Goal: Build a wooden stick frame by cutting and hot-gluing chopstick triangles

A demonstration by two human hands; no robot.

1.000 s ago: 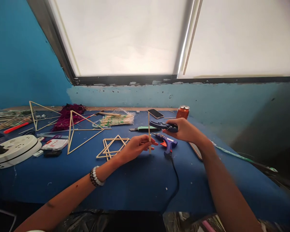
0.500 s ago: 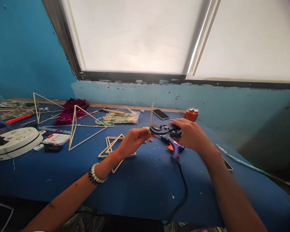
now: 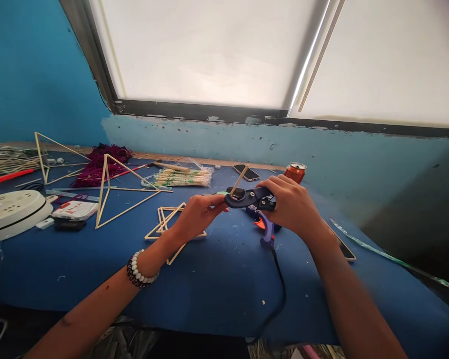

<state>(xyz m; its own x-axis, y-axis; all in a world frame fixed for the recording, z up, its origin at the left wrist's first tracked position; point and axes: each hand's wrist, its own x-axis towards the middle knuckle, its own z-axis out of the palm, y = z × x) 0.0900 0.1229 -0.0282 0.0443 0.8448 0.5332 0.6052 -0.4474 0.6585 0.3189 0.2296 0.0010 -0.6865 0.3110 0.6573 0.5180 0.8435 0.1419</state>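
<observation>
My left hand (image 3: pixel 200 214) is closed, its fingertips pinching a thin wooden stick (image 3: pixel 240 178) that tilts up to the right. Around the stick sit the curved jaws of dark blue cutters (image 3: pixel 249 198). My right hand (image 3: pixel 290 202) wraps round the cutters' handles from the right. Below the cutters lies a purple glue gun (image 3: pixel 268 233) with an orange trigger, its cord running toward the front edge. A flat star frame of sticks (image 3: pixel 165 221) lies partly hidden behind my left hand.
Stick frames (image 3: pixel 133 173), purple yarn (image 3: pixel 103 162) and a bag of chopsticks (image 3: pixel 183 177) lie at the back left. A white round power strip (image 3: pixel 17 214) stands far left. A phone (image 3: pixel 250 173) and a red can (image 3: pixel 295 172) are behind my hands; another phone (image 3: pixel 344 247) lies right.
The stick has gone from nearly upright to tilted right. Both hands and the cutters have shifted slightly left, and the view has moved a little.
</observation>
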